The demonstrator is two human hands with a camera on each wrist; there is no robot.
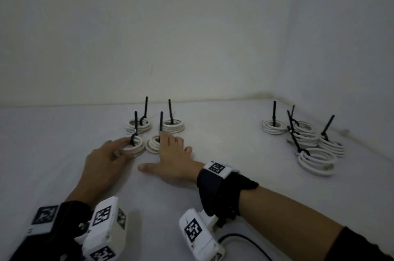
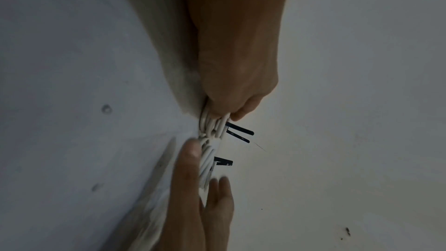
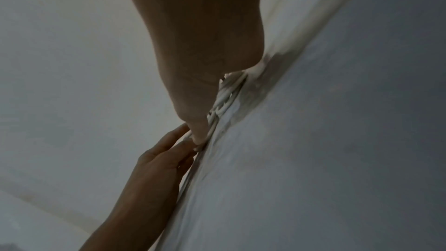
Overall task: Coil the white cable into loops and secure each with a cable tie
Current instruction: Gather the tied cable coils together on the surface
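Nearest the head camera, two wrist-mounted camera units (image 1: 104, 228) with printed markers sit above the white desk (image 1: 234, 207); a black lead (image 1: 245, 241) trails from the right unit.

Beyond them, the left hand (image 1: 102, 166) rests at the near-left coil (image 1: 133, 146), fingers extended along its rim, grip apart. The right hand (image 1: 170, 154) lies flat, thumb spread, fingers straight and laid on the near-right coil (image 1: 154, 143); grip likewise apart, nothing clamped.

Each coil carries a black cable tie (image 1: 135, 128) with its tail standing upright. Two more tied coils (image 1: 157, 125) sit just behind. Far right, near the wall corner, a second group of tied coils (image 1: 309, 143) lies well apart.

Assessment: the white cable appears light, springy and smooth-jacketed; loops would likely hold shape only where tied. Best hold is judged to be across the bundled turns beside the tie, not by the tail. All visible coils appear secured.
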